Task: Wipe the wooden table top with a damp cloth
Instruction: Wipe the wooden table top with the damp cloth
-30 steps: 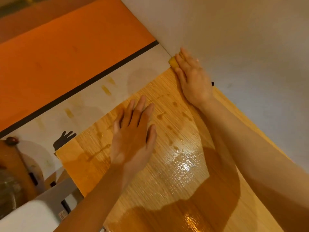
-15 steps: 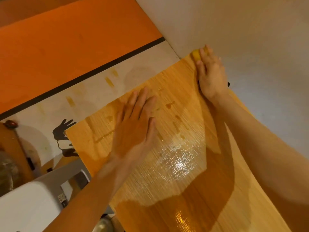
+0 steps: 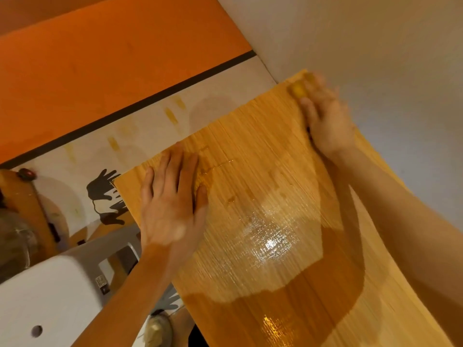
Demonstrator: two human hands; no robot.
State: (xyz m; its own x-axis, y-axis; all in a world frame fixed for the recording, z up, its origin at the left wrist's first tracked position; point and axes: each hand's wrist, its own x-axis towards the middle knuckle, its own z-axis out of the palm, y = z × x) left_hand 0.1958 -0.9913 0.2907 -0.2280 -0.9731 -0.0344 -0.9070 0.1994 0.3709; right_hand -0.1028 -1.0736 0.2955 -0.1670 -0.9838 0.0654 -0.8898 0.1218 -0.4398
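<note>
at the near edge the wooden tabletop [image 3: 288, 284] shows bare grain with a bright wet sheen just past the middle, and a shadow lies across its near part. to its near left stands a white plastic stool [image 3: 50, 291], below the tabletop's level. a little farther in, the left hand [image 3: 172, 209] lies flat on the tabletop near its left edge, palm down, its fingers [image 3: 172, 166] straight and close together, pointing far and holding nothing. small wet streaks and drops sit on the wood just right of these fingers. farther still, at the far right corner of the tabletop where it meets the pale wall [image 3: 375, 46], the right hand [image 3: 328, 121] is blurred; its fingers [image 3: 310, 106] press down over a yellow cloth [image 3: 299, 90]. only a small bunched part of the cloth shows, sticking out on the far left side of the fingers, right at the corner; the rest is hidden under the hand, so how tightly it is held cannot be told. beyond the left edge lies pale floor with black handprint marks [image 3: 102, 186], then a dark stripe and an orange band.
</note>
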